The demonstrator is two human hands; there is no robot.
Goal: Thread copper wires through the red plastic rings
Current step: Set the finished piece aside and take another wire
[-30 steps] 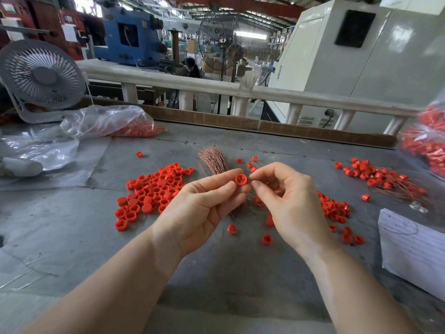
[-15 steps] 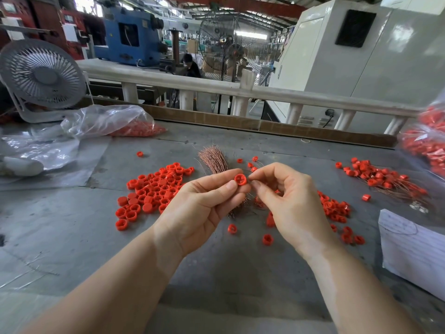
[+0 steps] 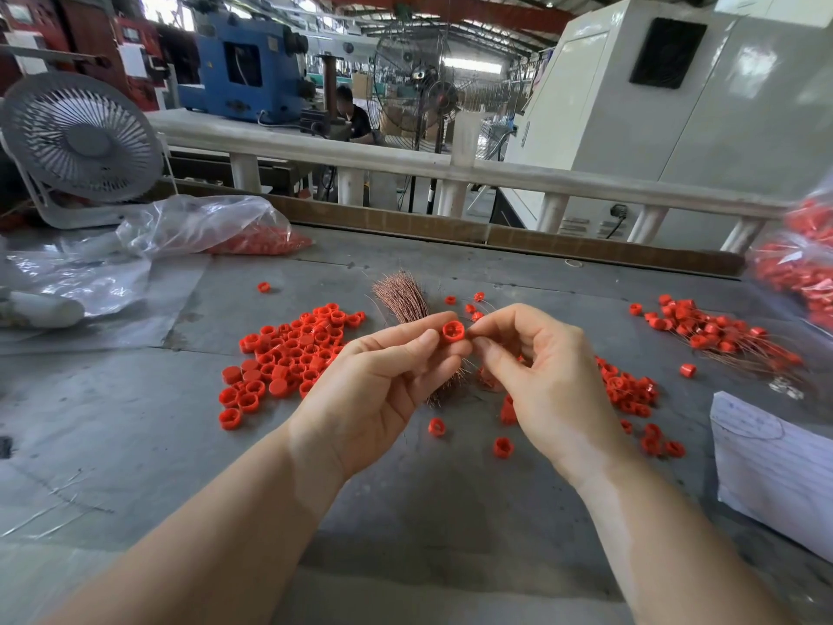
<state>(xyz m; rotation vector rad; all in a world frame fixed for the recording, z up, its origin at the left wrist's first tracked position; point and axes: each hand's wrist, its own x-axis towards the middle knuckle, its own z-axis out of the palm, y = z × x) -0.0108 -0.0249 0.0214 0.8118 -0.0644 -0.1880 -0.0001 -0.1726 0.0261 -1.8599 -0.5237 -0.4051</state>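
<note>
Almost nothing has moved since the earlier frames: I see both hands at the same spot above the grey table (image 3: 135,444), the ring held the same way. My left hand (image 3: 378,390) pinches one red plastic ring (image 3: 452,331) between thumb and forefinger, its round open face turned toward me. My right hand (image 3: 541,381) sits at 3 o'clock of the ring, thumb and forefinger pinched together at its rim; I cannot make out a wire between them. The bundle of copper wires (image 3: 402,300), thin and bristly like a brush, lies on the table at 11 o'clock of the ring, partly hidden behind my left hand. A heap of loose red rings (image 3: 288,354), short glossy cylinders, lies at 9 o'clock. Rings already on wires (image 3: 712,331) lie at 3 o'clock, well apart. A clear crinkled plastic bag (image 3: 198,227) lies at 10 o'clock.
</note>
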